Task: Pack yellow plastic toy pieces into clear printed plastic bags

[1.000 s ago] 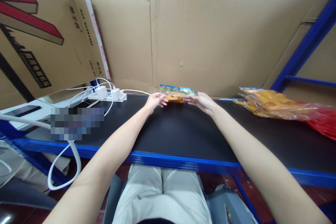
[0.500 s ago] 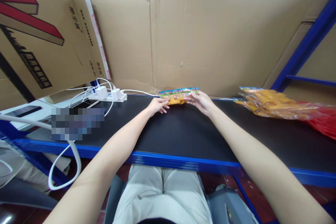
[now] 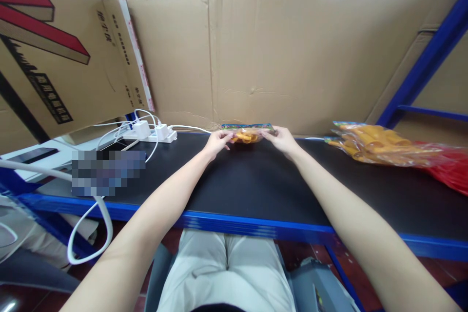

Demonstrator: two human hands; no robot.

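Observation:
Between my hands, near the back of the black shelf top [image 3: 252, 185], is a clear plastic bag [image 3: 247, 135] with orange-yellow pieces inside and a coloured printed header strip along its far edge. My left hand [image 3: 218, 144] pinches the bag's left side, fingers closed on it. On the right side my right hand [image 3: 281, 140] grips the bag between thumb and fingers. What exactly the pieces inside are is too small to tell.
To the right lie more clear bags of orange pieces [image 3: 373, 141], with red plastic [image 3: 448, 165] beside them. A white power strip [image 3: 170, 135] with chargers and cables stands at left, near a blurred-out patch [image 3: 108, 172]. Cardboard [image 3: 292, 58] walls the back; a blue rail [image 3: 256, 224] edges the front.
The bag has tilted, so its printed header now lies flatter and further back. My hands have shifted slightly at its two sides and still hold it.

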